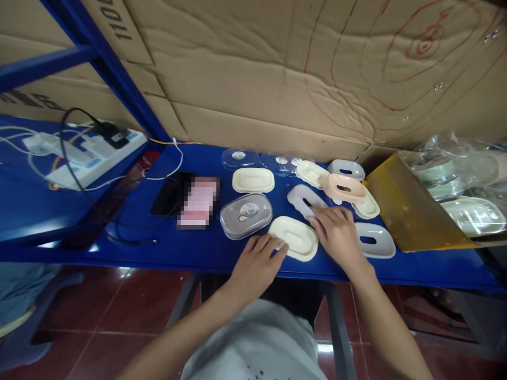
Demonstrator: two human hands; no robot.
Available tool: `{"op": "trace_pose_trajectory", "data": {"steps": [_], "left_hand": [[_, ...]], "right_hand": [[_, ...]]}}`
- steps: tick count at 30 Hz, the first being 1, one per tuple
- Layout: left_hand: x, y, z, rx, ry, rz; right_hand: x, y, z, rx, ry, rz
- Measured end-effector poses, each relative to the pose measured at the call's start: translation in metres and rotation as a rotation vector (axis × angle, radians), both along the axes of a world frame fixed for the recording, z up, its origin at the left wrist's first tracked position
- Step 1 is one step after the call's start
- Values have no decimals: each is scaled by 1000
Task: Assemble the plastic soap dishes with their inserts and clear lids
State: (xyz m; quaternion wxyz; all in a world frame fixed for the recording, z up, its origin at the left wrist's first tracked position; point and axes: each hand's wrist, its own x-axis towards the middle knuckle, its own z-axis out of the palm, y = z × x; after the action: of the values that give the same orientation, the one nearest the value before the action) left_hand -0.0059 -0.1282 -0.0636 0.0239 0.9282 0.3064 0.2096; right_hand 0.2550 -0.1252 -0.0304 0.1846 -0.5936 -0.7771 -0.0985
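Grey dish (296, 197) slants toward right hand (336, 229).

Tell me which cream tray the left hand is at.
The front cream tray: the left hand's fingers are over its left end. The other cream trays lie farther back, away from that hand.

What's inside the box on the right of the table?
In the box, pale green and cream dishes show under clear plastic; anything beneath them is covered.
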Motion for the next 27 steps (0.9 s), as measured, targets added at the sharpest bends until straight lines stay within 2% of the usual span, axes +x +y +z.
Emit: {"op": "trace_pose_trajectory", "data": {"steps": [3,6,8,12,15,17,19,21,23,25,27], "left_hand": [[-9,-1,-9,-11,-127,60],[-15,-3,-13,-39,-275,136],[-15,-3,-13,-69,-295,142],[-18,1,-11,-135,-239,51],[-27,2,-10,-119,-224,18],[-34,0,-10,-111,-216,24],[-40,-2,-10,-115,-210,30],[-42,-3,-9,-119,-211,23],[-43,-4,-9,-129,-219,13],[-43,-4,-9,-143,-236,6],[-44,-4,-9,-160,-251,7]], "right_hand": [[-8,-47,4,-3,46,120],[-24,-75,-2,-32,68,163],[-36,-80,-10,-65,57,186],[-54,-78,-24,-104,41,217],[-49,-75,-23,-115,80,279],[-32,-68,-20,-134,118,292],[-9,-52,-16,-102,111,144],[16,-32,-15,-19,52,-121],[33,-12,-16,18,-6,-301],[39,1,-14,-13,7,-332],[36,2,-9,-68,131,-273]]}}
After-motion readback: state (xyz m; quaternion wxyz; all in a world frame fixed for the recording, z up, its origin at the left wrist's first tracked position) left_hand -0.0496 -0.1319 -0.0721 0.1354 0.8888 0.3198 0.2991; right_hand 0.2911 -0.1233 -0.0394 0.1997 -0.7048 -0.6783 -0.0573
